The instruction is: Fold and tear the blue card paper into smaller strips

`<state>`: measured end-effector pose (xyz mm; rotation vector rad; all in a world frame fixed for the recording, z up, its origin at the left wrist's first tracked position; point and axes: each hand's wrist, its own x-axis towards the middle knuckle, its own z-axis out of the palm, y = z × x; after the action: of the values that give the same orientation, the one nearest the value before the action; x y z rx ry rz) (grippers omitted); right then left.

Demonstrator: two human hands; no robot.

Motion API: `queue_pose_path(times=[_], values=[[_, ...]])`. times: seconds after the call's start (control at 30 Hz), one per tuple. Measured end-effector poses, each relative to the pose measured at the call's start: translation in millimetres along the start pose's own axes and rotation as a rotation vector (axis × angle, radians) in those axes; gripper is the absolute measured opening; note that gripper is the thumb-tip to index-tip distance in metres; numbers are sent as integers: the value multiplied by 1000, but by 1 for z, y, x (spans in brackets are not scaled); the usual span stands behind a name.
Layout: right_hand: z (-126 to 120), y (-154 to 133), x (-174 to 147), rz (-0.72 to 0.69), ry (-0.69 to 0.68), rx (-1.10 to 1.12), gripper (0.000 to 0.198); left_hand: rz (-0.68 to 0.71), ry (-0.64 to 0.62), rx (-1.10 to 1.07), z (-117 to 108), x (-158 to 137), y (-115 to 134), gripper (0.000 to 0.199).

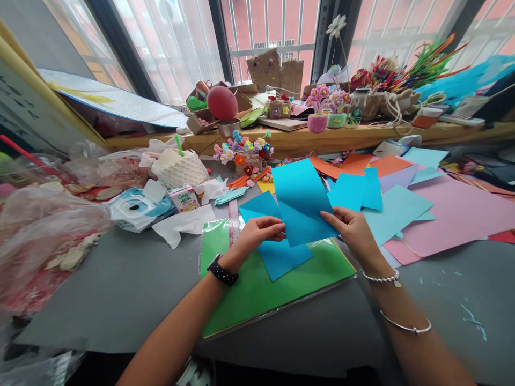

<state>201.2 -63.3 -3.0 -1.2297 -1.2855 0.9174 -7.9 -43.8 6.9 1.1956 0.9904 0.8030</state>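
A sheet of blue paper (303,201) is held up between my two hands, slightly bent. My left hand (263,228) pinches its lower left edge, and my right hand (348,228) grips its lower right edge with thumb and fingers. Beneath lies another blue sheet (284,262), partly hidden by the raised one. That sheet rests on a green pack of paper (241,300) in a clear sleeve. A pink patterned ruler (234,220) lies by the pack's upper left part.
Light blue paper (402,212), pink paper (462,214) and orange paper (386,166) overlap at right. Wet wipes (139,206), a small box (184,198) and a white coconut (181,169) stand at left, near plastic bags (44,230). Craft flowers (245,153) sit behind, below a cluttered ledge (161,142).
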Motion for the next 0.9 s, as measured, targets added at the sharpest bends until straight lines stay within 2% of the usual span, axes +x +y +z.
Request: queue_pose_path(times=[0.27,0.43,0.6,0.77,0.9], values=[[1,-3,-1,32,-111,48,21,69,59,46,-3,0,1,23],[2,-1,0,49,-1,11,28,57,37,114,-2,0,2,20],[2,-1,1,134,16,79,36,47,-27,160,-5,1,1,17],[1,0,2,95,-97,195,28,11,-40,138,-3,1,-1,24],[0,0,1,48,-81,179,24,-27,-50,123,-3,2,-3,28]])
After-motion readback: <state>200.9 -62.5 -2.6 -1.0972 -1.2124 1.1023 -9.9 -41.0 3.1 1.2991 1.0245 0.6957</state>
